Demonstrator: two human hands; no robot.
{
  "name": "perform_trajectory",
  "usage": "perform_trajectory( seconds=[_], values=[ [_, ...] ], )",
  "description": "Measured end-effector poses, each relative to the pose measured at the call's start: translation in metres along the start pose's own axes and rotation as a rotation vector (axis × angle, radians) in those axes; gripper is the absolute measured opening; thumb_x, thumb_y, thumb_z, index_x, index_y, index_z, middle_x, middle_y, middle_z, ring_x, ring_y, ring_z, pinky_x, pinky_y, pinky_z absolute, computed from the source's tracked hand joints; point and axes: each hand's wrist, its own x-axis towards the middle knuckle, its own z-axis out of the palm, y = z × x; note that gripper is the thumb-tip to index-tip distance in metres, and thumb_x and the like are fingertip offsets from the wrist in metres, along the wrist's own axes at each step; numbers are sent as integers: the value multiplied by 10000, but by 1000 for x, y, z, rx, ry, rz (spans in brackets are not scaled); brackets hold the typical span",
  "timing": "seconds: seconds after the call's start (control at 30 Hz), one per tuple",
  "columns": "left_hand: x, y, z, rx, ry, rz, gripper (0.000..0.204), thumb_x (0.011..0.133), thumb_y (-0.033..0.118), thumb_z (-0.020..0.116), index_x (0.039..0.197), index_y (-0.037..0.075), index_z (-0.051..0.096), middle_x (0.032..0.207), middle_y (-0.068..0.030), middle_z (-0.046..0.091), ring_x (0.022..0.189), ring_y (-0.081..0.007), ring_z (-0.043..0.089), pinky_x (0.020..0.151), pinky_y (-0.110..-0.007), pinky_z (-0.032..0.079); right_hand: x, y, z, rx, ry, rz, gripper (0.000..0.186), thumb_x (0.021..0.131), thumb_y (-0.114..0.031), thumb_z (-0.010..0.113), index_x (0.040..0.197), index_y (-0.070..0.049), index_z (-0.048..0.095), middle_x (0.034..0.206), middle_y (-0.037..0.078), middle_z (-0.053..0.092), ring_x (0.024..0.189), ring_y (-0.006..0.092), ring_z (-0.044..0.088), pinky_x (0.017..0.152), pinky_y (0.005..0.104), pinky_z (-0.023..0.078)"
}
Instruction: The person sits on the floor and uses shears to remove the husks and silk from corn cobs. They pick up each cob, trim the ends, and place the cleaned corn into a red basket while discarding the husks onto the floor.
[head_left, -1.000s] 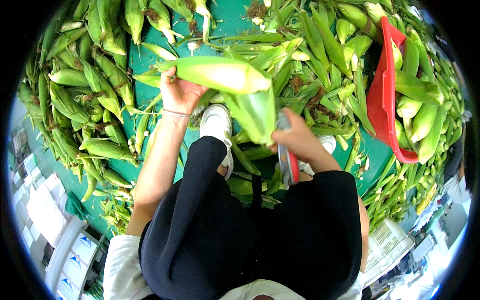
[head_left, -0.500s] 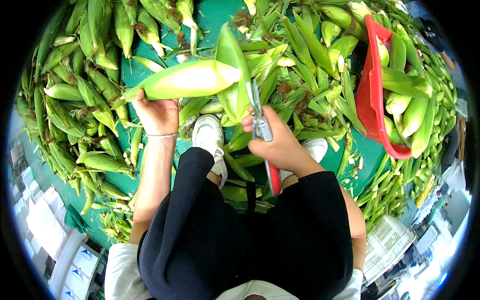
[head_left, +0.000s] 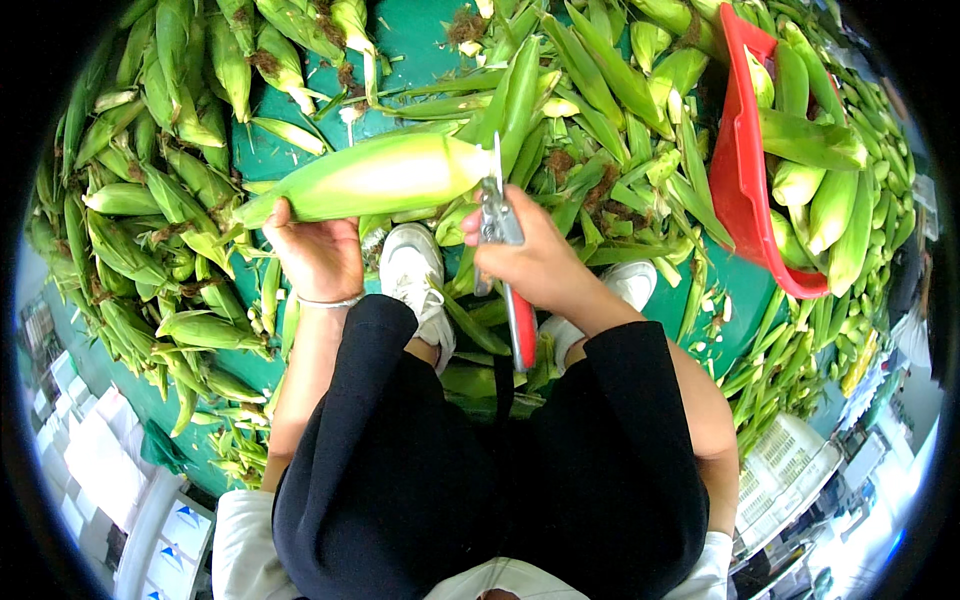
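An ear of corn (head_left: 370,178) in pale green husk lies almost level across my left hand (head_left: 315,250). My fingers are closed round it from below, near its tapered left end. Pruning shears (head_left: 522,330) with a red handle are gripped in my right hand (head_left: 530,250), blade pointing up. That blade stands at the pale stem end of the ear; whether it touches is hard to tell. Behind the stem end rises a broad green husk leaf (head_left: 518,95), its lower part hidden by the ear and my hand.
Unpeeled corn is heaped at the left (head_left: 125,197). Loose husks (head_left: 600,85) litter the green floor (head_left: 400,65) ahead. A red basket (head_left: 727,165) holding several ears stands at the right, with more corn beyond. A white crate (head_left: 785,470) is at the lower right. My white shoes (head_left: 410,280) are below my hands.
My right hand and the shears have moved left, bringing the blade up to the ear's stem end. The ear has shifted slightly right. The broad husk leaf now leans further right.
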Motion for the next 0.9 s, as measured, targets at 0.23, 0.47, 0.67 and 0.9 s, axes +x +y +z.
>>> perform_trajectory(
  seconds=[0.23, 0.47, 0.67, 0.9],
  values=[
    [7, 7, -5, -12, -79, -99, 374, 877, 379, 525, 1091, 74, 558, 1134, -93, 595, 1101, -251, 531, 966, -435, 407, -12, -4, -1, 235, 36, 82, 440, 783, -78, 548, 1204, -1, 448, 755, 49, 541, 590, 129, 543, 559, 279, 471],
    [20, 9, 29, 707, -465, -274, 550, 904, 534, 414, 1043, 16, 534, 895, -135, 615, 799, -232, 597, 731, -341, 499, -22, -24, -9, -350, 27, -85, 479, 706, -90, 591, 1152, 19, 454, 885, 118, 563, 791, 238, 581, 722, 340, 472],
    [10, 5, 45, 1476, -967, -128, 405, 861, 315, 600, 1115, 1, 572, 978, -132, 632, 905, -214, 585, 837, -326, 445, -8, -23, -2, -815, 71, -527, 499, 658, -121, 626, 1081, 75, 449, 955, 253, 555, 911, 400, 556, 810, 444, 455],
    [35, 13, 40, 1398, -1329, 4, 346, 840, 350, 635, 899, 14, 584, 842, -92, 571, 772, -206, 548, 735, -308, 441, -23, -25, -1, -484, 73, -195, 427, 680, -94, 614, 1065, 5, 459, 702, 191, 576, 666, 377, 592, 609, 432, 471]
  ],
)
